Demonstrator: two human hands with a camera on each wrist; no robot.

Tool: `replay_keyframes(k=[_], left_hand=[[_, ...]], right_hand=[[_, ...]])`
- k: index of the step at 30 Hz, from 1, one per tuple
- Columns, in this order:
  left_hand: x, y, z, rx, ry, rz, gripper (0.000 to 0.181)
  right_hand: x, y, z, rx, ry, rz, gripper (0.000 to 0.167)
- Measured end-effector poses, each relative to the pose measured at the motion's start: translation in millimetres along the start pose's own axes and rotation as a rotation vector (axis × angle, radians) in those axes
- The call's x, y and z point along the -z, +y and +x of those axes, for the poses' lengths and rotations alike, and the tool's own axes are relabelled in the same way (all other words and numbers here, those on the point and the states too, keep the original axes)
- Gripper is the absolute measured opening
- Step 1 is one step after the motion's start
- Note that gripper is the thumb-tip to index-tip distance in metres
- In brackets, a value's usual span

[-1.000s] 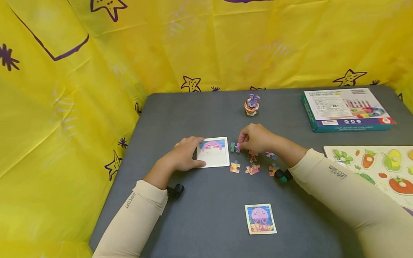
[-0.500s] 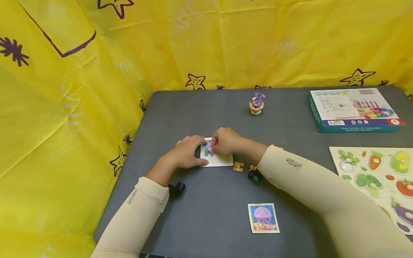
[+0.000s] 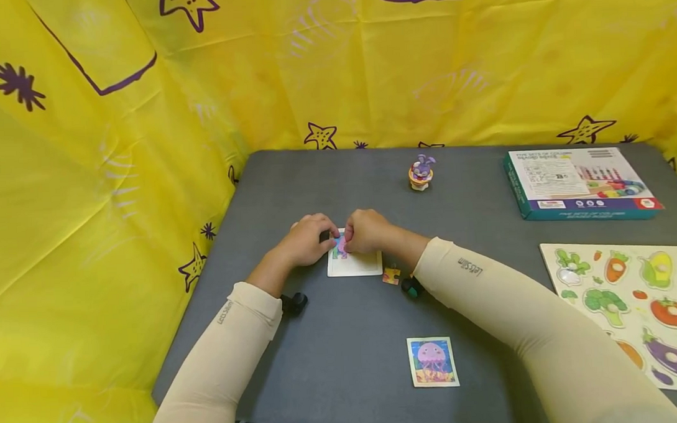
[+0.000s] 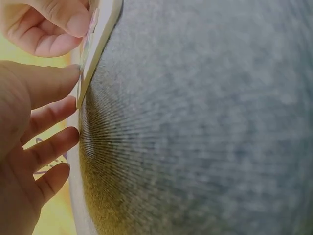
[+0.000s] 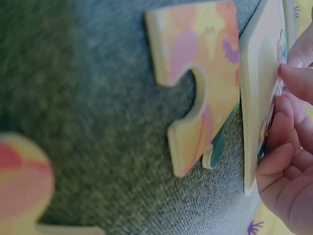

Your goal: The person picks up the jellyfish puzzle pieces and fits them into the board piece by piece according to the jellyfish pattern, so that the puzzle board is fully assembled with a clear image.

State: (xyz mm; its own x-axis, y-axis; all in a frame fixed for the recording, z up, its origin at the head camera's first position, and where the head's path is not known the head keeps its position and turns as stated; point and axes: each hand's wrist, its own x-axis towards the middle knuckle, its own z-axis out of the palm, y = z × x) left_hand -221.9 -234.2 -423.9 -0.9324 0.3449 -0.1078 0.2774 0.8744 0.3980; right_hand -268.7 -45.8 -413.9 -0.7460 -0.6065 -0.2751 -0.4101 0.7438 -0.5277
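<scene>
A white puzzle tray [image 3: 356,267] lies in the middle of the table, with pink, blue and green jigsaw pieces [image 3: 339,254] in its left part. At its upper left, my left hand [image 3: 307,240] rests its thumb and fingertips on the tray's edge, the fingers fairly straight in the left wrist view. My right hand [image 3: 367,231] pinches a jigsaw piece over the tray; its fingers hide most of that piece. A loose orange-yellow jigsaw piece [image 5: 222,95] lies on the table beside the tray. Other loose pieces are hidden beneath my right wrist in the head view.
Nearer me lies a jellyfish picture card [image 3: 432,362]. A purple rabbit figurine [image 3: 421,173] stands behind the tray. To the right are a boxed bead set [image 3: 584,183] and a vegetable puzzle board [image 3: 627,313]. Yellow cloth [image 3: 333,68] borders the table.
My right hand has carried a jigsaw piece left from the loose pieces onto the tray. My left thumb has shifted up from the tray's lower left edge toward the pieces.
</scene>
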Motion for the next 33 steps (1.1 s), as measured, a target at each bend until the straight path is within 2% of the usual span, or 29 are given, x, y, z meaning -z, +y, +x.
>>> replay_keyframes(k=[7, 17, 21, 27, 30, 33], left_hand=[[-0.3, 2.3, -0.9, 0.020, 0.005, 0.019, 0.019], [0.5, 2.0, -4.1, -0.002, 0.018, 0.021, 0.020], [-1.0, 1.1, -1.3, 0.026, 0.018, 0.024, 0.019], [-5.0, 0.6, 5.4, 0.072, 0.056, 0.005, 0.015], [-3.6, 4.4, 5.7, 0.086, 0.050, 0.024, 0.016], [-1.8, 8.8, 4.4, 0.083, 0.032, 0.069, 0.017]], right_hand=[[0, 3, 2.4, -0.013, -0.014, 0.038, 0.016], [1, 2, 3.7, -0.030, -0.022, 0.056, 0.019], [1, 2, 4.6, -0.049, -0.028, 0.070, 0.018], [2, 3, 6.9, -0.087, -0.057, 0.089, 0.015], [4, 3, 5.5, -0.056, -0.062, 0.079, 0.015], [8, 5, -0.1, 0.017, -0.052, 0.075, 0.014]])
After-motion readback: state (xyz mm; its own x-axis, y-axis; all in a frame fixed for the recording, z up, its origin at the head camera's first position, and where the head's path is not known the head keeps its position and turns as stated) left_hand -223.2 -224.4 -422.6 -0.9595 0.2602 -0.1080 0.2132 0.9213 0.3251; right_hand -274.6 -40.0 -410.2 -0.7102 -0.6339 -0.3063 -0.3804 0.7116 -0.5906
